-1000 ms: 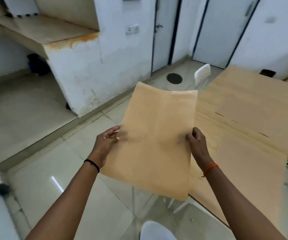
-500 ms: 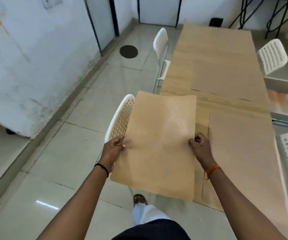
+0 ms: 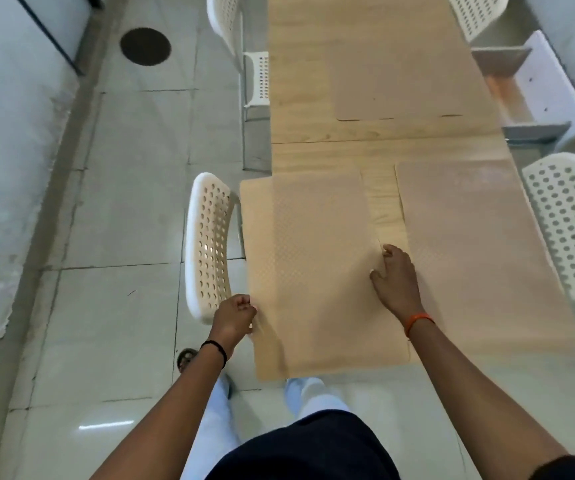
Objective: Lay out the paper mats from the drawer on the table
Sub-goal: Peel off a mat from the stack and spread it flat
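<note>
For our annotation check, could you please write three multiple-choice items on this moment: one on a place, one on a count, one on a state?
1. Where does the mat in hand lie?
A. Over the table's near left corner, past its left edge
B. In the drawer
C. On a chair seat

2. How many paper mats show on the table?
A. One
B. Three
C. Five

3. What is the left hand doing?
A. Hanging idle
B. Pinching the mat's left edge
C. Gripping a chair

Key: 1 A, the sheet overhangs towards the white chair. 2 B, the held mat, the near right mat and the far mat. 3 B, its fingers close on the edge, while the right hand rests at the right edge.
</note>
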